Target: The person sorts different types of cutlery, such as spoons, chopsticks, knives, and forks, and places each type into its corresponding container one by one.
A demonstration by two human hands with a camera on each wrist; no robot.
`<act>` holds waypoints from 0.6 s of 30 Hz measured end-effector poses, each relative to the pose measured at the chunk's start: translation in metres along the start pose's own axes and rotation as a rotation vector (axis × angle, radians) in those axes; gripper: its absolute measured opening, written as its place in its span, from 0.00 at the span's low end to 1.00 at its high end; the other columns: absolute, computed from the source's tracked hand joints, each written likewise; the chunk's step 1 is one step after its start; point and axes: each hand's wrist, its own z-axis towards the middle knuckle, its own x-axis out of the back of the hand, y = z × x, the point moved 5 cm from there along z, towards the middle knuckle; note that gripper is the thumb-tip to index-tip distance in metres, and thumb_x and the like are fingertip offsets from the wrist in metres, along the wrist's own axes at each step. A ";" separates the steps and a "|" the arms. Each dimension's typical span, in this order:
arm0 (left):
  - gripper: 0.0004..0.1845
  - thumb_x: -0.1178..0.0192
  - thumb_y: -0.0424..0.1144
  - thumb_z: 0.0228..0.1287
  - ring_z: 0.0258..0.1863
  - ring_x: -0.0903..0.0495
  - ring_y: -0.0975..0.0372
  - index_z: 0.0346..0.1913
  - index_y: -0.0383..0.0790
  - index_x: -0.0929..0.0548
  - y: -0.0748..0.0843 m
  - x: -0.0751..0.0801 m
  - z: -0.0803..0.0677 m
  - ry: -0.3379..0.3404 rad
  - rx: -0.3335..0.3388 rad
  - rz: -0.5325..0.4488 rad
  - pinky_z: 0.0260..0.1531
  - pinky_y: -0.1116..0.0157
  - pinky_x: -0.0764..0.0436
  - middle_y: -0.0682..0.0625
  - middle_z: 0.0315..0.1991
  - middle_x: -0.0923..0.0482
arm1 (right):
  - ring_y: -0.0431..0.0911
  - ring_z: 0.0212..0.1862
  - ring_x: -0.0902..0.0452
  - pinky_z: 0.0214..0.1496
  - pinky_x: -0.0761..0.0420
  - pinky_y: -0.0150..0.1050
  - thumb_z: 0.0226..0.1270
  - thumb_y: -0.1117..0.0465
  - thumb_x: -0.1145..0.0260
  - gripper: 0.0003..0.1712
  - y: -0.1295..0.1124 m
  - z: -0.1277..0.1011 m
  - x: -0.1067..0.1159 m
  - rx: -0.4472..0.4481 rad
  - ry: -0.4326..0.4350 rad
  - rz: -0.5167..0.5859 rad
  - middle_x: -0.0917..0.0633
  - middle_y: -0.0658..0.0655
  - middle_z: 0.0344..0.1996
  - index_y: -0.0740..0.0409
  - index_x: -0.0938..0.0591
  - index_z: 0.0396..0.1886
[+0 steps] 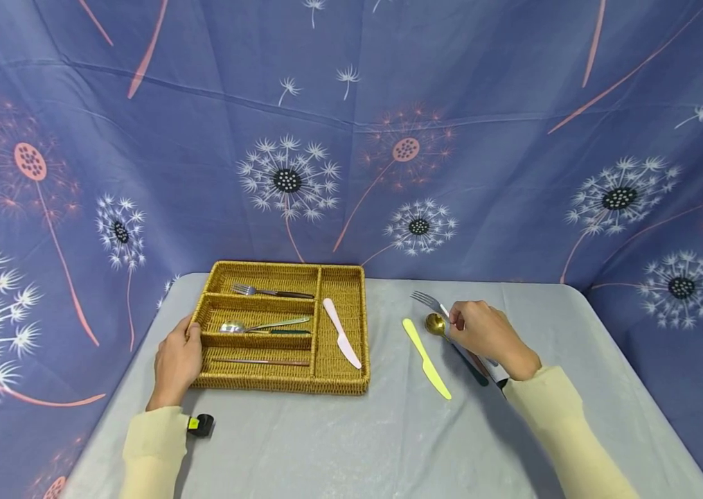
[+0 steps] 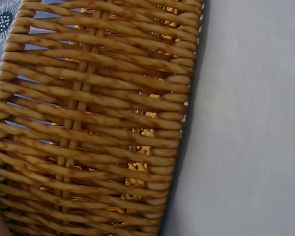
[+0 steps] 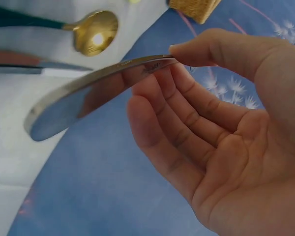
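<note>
A woven cutlery tray (image 1: 316, 380) with several compartments stands on the left of the table. My left hand (image 1: 175, 360) grips its left rim; in the left wrist view the woven wall (image 2: 98, 113) fills much of the picture. Above the right side of the table, my right hand (image 1: 491, 336) pinches a silver fork (image 1: 427, 300) between thumb and fingertips. Its broad, rounded handle (image 3: 98, 96) shows in the right wrist view, while the middle is covered by the hand. Beside that hand lies a gold spoon (image 1: 435, 324) with a dark green handle.
A yellow knife (image 1: 427, 358) lies between tray and right hand. Other handles lie partly hidden under that hand. Inside the tray are a pink knife (image 1: 341, 333), a dark-handled fork (image 1: 270, 292), spoons (image 1: 234, 326) and chopsticks (image 1: 264, 362). A patterned blue cloth (image 1: 488, 138) hangs behind.
</note>
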 end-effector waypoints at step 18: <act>0.34 0.68 0.52 0.89 0.73 0.35 0.28 0.85 0.34 0.39 0.001 0.000 0.000 -0.008 0.005 -0.001 0.71 0.29 0.36 0.27 0.78 0.36 | 0.40 0.25 0.27 0.28 0.24 0.39 0.64 0.72 0.30 0.05 -0.079 0.053 -0.005 0.255 -0.071 -0.050 0.16 0.47 0.26 0.58 0.13 0.34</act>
